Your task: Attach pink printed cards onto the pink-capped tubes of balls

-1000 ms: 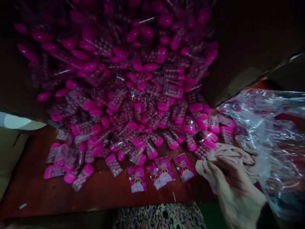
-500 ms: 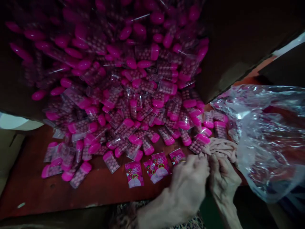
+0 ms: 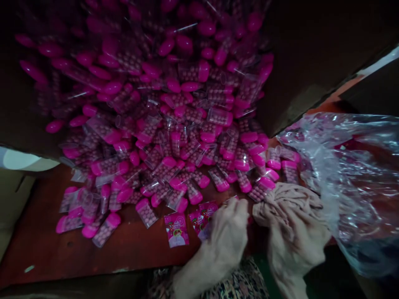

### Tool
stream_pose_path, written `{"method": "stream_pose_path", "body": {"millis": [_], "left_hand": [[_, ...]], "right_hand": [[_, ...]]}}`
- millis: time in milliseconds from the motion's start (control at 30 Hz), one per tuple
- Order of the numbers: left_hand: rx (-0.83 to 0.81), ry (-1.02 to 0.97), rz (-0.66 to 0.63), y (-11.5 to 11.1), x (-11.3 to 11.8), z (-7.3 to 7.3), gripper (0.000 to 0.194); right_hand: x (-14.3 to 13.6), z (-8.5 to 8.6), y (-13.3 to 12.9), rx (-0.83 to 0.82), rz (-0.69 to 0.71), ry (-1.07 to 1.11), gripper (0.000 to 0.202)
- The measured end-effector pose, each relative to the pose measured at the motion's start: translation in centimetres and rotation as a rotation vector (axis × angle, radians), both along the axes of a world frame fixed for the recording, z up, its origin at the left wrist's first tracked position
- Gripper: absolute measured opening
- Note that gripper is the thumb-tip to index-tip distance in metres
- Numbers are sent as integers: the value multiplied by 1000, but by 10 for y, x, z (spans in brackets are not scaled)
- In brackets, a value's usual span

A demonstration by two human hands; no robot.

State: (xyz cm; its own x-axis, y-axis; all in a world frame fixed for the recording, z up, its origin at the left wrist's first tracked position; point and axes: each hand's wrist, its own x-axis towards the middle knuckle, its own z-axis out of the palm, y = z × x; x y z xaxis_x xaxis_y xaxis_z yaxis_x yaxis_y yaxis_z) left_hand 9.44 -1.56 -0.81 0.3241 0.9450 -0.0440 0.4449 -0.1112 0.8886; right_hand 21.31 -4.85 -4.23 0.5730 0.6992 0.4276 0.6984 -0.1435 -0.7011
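Observation:
My left hand (image 3: 229, 230) is over the right-hand printed packets, its fingers curled together and blurred; whatever is under its fingertips is hidden. Pink packets (image 3: 176, 229) lie beside it on the red-brown table (image 3: 137, 245). To the right, my right hand (image 3: 296, 249) is closed on a crumpled beige cloth (image 3: 289, 201), which hides most of its fingers. Just beyond the hands, clear bottles with pink caps, filled with small pink balls (image 3: 257, 191), lie in a large heap (image 3: 174, 141).
Dark walls (image 3: 299, 62) flank the heap on both sides. Crumpled clear plastic (image 3: 358, 178) covers the right side. A pale rounded object (image 3: 25, 161) shows at the left edge. Patterned fabric (image 3: 240, 280) is below the table's front edge.
My left hand has moved left over the packets, away from my right hand. The cloth is now bunched up higher and wider around my right hand.

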Motion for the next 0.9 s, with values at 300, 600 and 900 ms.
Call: {"method": "stream_pose_path", "body": {"millis": [300,600,900], "left_hand": [[-75,-64,579,-20,-101,-3,16],[-50,-78,576,-21,-101,1,13],[-150,-61,571,-19,-90,-1,23]], "right_hand": [[-74,-9,9,-133,587,-262,18],[-74,-6,9,-102,595,-231,20],[-66,2,11,85,553,-189,18]]}}
